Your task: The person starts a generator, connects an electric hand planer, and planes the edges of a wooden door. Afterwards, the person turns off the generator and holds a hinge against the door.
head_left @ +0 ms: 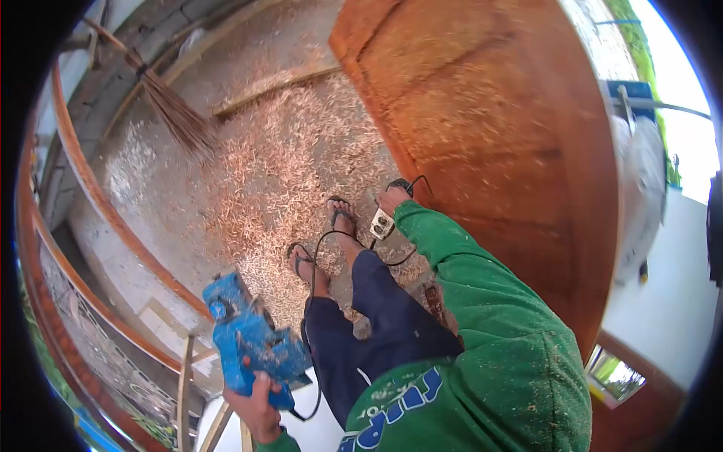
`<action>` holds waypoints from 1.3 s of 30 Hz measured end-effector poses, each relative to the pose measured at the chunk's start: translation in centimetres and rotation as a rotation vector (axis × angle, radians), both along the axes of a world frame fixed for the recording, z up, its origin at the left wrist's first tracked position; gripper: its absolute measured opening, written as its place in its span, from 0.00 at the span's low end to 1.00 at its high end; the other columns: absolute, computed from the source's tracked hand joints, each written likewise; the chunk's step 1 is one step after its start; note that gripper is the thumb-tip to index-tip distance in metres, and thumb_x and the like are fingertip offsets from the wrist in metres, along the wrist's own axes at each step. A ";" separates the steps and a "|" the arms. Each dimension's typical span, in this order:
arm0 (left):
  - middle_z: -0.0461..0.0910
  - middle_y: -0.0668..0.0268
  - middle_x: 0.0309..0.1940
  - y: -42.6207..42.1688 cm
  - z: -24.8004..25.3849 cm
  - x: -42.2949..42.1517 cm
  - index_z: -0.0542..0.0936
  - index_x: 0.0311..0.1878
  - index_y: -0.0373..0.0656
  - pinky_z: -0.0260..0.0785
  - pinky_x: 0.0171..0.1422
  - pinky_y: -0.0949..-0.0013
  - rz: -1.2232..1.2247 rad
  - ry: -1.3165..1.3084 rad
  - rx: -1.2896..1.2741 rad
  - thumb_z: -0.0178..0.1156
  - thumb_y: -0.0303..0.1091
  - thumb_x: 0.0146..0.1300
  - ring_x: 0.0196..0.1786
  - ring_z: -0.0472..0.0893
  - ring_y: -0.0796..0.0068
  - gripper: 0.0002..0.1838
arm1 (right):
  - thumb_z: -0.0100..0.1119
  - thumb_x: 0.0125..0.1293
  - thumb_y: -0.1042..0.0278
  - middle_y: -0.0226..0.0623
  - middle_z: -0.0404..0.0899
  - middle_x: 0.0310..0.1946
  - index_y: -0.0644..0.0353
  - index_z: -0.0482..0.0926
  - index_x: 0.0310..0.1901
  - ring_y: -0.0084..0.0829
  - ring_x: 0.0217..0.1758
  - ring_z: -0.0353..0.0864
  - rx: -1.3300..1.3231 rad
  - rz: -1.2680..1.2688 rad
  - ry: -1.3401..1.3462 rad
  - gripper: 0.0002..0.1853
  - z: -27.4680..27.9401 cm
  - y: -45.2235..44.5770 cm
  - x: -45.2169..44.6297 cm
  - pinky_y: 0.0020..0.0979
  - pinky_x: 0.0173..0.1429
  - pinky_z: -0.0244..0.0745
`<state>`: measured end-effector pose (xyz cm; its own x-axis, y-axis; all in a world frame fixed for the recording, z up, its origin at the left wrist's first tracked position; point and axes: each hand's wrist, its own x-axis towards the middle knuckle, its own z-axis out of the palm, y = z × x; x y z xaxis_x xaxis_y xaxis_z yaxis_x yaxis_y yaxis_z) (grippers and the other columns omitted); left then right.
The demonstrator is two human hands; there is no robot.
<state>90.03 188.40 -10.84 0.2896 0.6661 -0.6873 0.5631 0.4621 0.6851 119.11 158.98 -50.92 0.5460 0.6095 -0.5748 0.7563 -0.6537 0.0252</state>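
Observation:
My left hand [258, 407] is wrapped around the handle of a blue electric planer [260, 343], dusty with shavings, at the lower left. A black power cord [317, 260] runs from the planer up past my legs. Farther forward, my right hand [392, 199] is closed on a dark cord end [400, 184], whose exact shape is partly hidden by the fingers. Just below that hand hangs or rests a white outlet box [382, 224] with dark sockets; I cannot tell whether the hand also touches it.
A large reddish-brown wooden panel [482, 98] stands on the right, strewn with shavings. Wood shavings [279, 188] cover the floor around my sandalled feet. A stick broom [173, 109] leans at upper left, near a wooden strip [275, 90]. Curved wooden rails [113, 211] run along the left.

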 end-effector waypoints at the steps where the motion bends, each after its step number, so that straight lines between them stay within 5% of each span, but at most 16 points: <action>1: 0.72 0.61 0.26 0.3 -1.6 0.3 0.70 0.50 0.32 0.68 0.24 0.71 0.023 0.023 0.000 0.61 0.28 0.51 0.19 0.71 0.76 0.22 | 0.53 0.58 0.66 0.36 0.83 0.25 0.54 0.83 0.31 0.38 0.30 0.84 -0.016 -0.032 0.019 0.08 -2.0 1.8 1.6 0.40 0.30 0.77; 5: 0.77 0.63 0.27 1.9 -5.4 1.1 0.74 0.51 0.30 0.67 0.29 0.73 -0.055 0.354 -0.001 0.63 0.32 0.54 0.25 0.75 0.74 0.22 | 0.52 0.60 0.65 0.37 0.82 0.25 0.55 0.81 0.37 0.40 0.32 0.84 -0.173 0.086 0.118 0.09 -12.3 4.0 5.4 0.42 0.32 0.78; 8: 0.77 0.63 0.30 2.1 -8.5 3.0 0.74 0.51 0.29 0.65 0.28 0.75 0.016 0.345 -0.050 0.63 0.31 0.53 0.26 0.74 0.77 0.23 | 0.51 0.60 0.66 0.40 0.82 0.27 0.56 0.80 0.38 0.39 0.34 0.84 -0.062 0.157 0.150 0.09 -16.0 2.8 5.7 0.41 0.34 0.78; 11: 0.74 0.61 0.28 2.0 -10.4 4.0 0.71 0.51 0.30 0.67 0.26 0.73 0.022 0.306 -0.074 0.63 0.33 0.50 0.22 0.72 0.76 0.25 | 0.51 0.61 0.65 0.38 0.83 0.29 0.56 0.80 0.41 0.37 0.36 0.84 -0.095 -0.062 0.070 0.10 -15.2 2.2 2.9 0.41 0.36 0.78; 15: 0.74 0.61 0.27 1.9 -11.5 4.9 0.70 0.50 0.31 0.66 0.25 0.74 -0.105 0.315 -0.113 0.64 0.35 0.48 0.21 0.73 0.75 0.27 | 0.51 0.61 0.67 0.33 0.84 0.34 0.54 0.84 0.41 0.37 0.42 0.84 -0.433 -0.147 0.348 0.12 -11.1 2.1 1.3 0.37 0.43 0.79; 20: 0.76 0.64 0.36 1.6 -11.4 10.0 0.73 0.51 0.29 0.69 0.36 0.74 -0.194 0.413 -0.152 0.66 0.34 0.52 0.33 0.74 0.76 0.26 | 0.60 0.54 0.65 0.43 0.82 0.42 0.60 0.78 0.49 0.42 0.48 0.82 -0.450 -0.752 0.414 0.19 -23.7 -4.1 -2.5 0.41 0.50 0.77; 23: 0.76 0.64 0.38 1.5 -12.5 10.4 0.73 0.52 0.31 0.68 0.38 0.74 -0.291 0.484 -0.090 0.67 0.34 0.51 0.36 0.74 0.76 0.27 | 0.62 0.53 0.63 0.53 0.80 0.42 0.66 0.69 0.55 0.47 0.48 0.81 -0.280 -1.062 0.324 0.28 -26.3 -4.6 -4.0 0.43 0.53 0.75; 26: 0.76 0.63 0.40 1.5 -12.9 10.8 0.72 0.54 0.32 0.69 0.42 0.72 -0.319 0.525 -0.051 0.69 0.34 0.51 0.39 0.74 0.75 0.28 | 0.61 0.55 0.62 0.58 0.79 0.41 0.67 0.69 0.51 0.56 0.47 0.78 0.030 -1.369 0.209 0.25 -23.4 -2.7 -1.8 0.46 0.54 0.73; 33: 0.76 0.61 0.45 2.6 -14.3 11.2 0.70 0.57 0.32 0.69 0.49 0.69 -0.313 0.557 -0.138 0.66 0.31 0.54 0.44 0.75 0.71 0.28 | 0.57 0.55 0.68 0.61 0.77 0.41 0.64 0.73 0.46 0.59 0.45 0.76 0.106 -1.159 0.271 0.17 -22.2 -3.5 -1.5 0.51 0.50 0.71; 36: 0.76 0.59 0.45 4.1 -14.7 8.2 0.71 0.56 0.31 0.69 0.48 0.68 -0.618 0.544 -0.005 0.67 0.32 0.54 0.43 0.76 0.70 0.28 | 0.52 0.58 0.69 0.62 0.76 0.42 0.61 0.72 0.48 0.58 0.46 0.76 0.116 -1.120 0.164 0.15 -22.7 -7.6 -6.5 0.51 0.50 0.70; 37: 0.76 0.59 0.45 4.3 -14.8 8.3 0.71 0.56 0.30 0.70 0.48 0.68 -0.715 0.533 0.042 0.67 0.32 0.54 0.43 0.76 0.69 0.27 | 0.52 0.59 0.69 0.62 0.76 0.42 0.61 0.71 0.48 0.58 0.46 0.76 0.061 -1.234 0.203 0.15 -21.7 -8.2 -6.5 0.50 0.50 0.70; 39: 0.77 0.59 0.43 3.9 -14.9 9.6 0.71 0.55 0.30 0.70 0.46 0.68 -0.516 0.572 -0.040 0.67 0.32 0.53 0.41 0.76 0.69 0.27 | 0.51 0.60 0.67 0.62 0.76 0.42 0.61 0.71 0.49 0.58 0.47 0.76 -0.047 -1.461 0.286 0.15 -19.8 -8.8 -5.8 0.50 0.50 0.70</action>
<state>99.66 192.31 -25.73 0.1493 0.5145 -0.8444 0.9755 0.0627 0.2107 113.35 150.17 -70.74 0.5107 -0.3855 -0.7685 -0.5681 -0.8222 0.0349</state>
